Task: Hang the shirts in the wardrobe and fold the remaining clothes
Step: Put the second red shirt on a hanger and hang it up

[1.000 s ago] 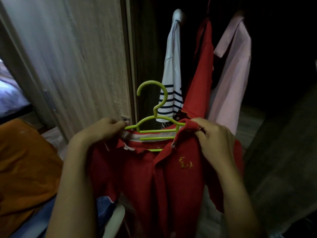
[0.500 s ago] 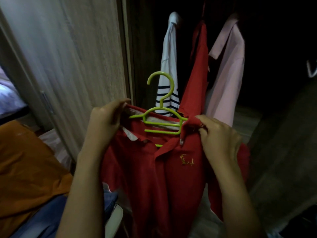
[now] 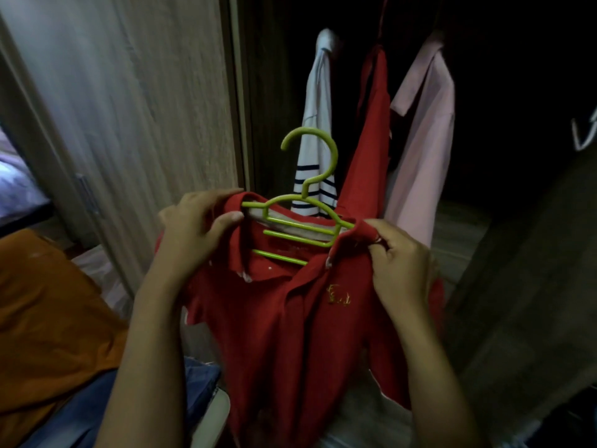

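Since the earlier frames, the left hand [image 3: 193, 231] has been raised and closed over the collar of the red polo shirt [image 3: 290, 318], and the lime-green plastic hanger [image 3: 303, 218] has been tilted. Soft knit fabric with a gold embroidered emblem is draped on the thin, rounded hanger bars. The shirt is held between both hands: collar pinched at 9 o'clock by the left, shoulder pinched at 3 o'clock by the right hand [image 3: 400, 263]. At 12 o'clock, a striped shirt [image 3: 315, 130], a red shirt [image 3: 371, 150] and a pink shirt [image 3: 426, 140] are hung in the dark wardrobe [image 3: 517, 92].
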A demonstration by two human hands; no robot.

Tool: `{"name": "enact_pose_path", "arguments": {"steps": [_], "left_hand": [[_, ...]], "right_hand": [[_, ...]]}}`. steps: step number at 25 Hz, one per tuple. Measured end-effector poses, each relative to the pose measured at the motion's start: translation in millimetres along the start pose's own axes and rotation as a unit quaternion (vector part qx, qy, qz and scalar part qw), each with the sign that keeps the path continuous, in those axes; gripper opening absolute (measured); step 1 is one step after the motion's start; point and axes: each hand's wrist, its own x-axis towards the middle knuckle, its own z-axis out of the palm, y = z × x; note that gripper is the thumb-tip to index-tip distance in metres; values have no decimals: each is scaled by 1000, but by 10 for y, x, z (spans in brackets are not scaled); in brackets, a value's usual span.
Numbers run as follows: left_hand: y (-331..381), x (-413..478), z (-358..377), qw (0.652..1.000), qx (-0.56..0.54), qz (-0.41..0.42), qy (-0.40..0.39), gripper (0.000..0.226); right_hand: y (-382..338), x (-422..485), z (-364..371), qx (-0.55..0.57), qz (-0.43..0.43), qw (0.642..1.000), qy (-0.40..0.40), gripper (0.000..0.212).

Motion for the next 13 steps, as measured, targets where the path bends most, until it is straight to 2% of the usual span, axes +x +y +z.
{"name": "enact_pose_path", "arguments": {"steps": [3,5,6,7,8,9,11,12,13], "left_hand": [[-20,20,42,999,-2,8,32,54],[-24,-3,81,996,-69,-15,55,49],[-28,-24,111,994,-88,-26,63,47],[-23,-50,149,993,-92,-34,69,44],[-17,-80,190,992,-90,-36,75,42],[-6,-105,221,992,-88,-34,79,40],[-20,-120,256,992,-87,-27,86,37],[-44,-116,263,992,-90,-27,87,36],[-69,-104,267,991,-97,-31,86,34]], "right_hand": [[118,52,14,4,14,995,-100,25],[152,143,-21,60,50,974,-214,35],[94,170,-39,109,85,956,-257,47],[41,188,-34,143,130,943,-273,60],[12,205,-14,149,160,937,-274,62],[-1,202,24,145,175,936,-269,52],[-32,171,86,160,179,943,-229,12],[-42,156,104,192,191,941,-204,7],[-61,148,106,229,205,936,-170,15]]}}
